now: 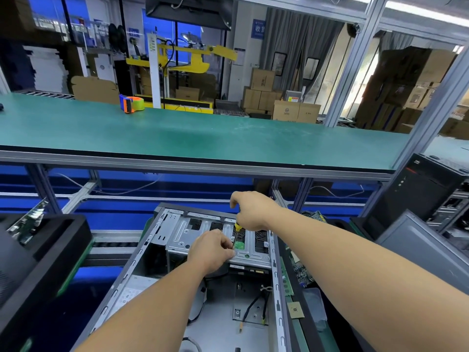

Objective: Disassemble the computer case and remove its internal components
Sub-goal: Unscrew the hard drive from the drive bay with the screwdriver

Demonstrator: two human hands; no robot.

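While the open computer case (193, 288) lies on its side in front of you, your right hand (250, 212) curls round the yellow handle of a screwdriver (237, 233), holding it nearly upright over the metal drive cage (182, 232) at the far end of the case. Your left hand (212, 250) rests on that cage, its fingers bent in beside the screwdriver shaft; whether they pinch it, you cannot tell from here. Loose cables (253, 308) lie on the case floor. Circuit boards (300, 273) sit in a tray just right of the case. A tape dispenser (131, 103) stands on the green shelf (228, 138) above.
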